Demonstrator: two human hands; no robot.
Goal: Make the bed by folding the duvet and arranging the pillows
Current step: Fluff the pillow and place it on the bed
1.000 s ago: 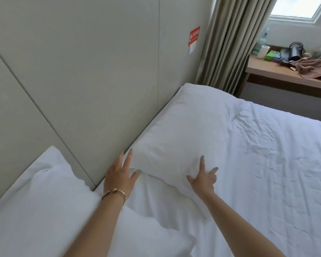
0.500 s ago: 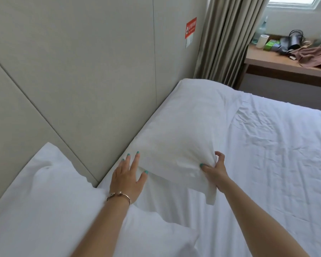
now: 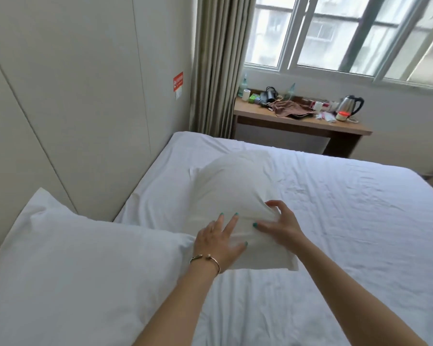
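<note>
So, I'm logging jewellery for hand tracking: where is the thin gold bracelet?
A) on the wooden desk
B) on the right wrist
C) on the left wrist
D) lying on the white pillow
C: the thin gold bracelet circles the wrist just behind the left hand, which rests on the white pillow; the right hand gripping that pillow has a bare wrist.

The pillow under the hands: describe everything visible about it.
The pillow is white and plump in a plain, cloth-like case, slightly creased, with a flat flap of case at its near end. It lies on the white sheet, lengthwise away from the camera, apart from the wall panel. The left hand rests on its near end with fingers spread; the right hand pinches a fold of the case. Its near-left corner meets a second pillow.
</note>
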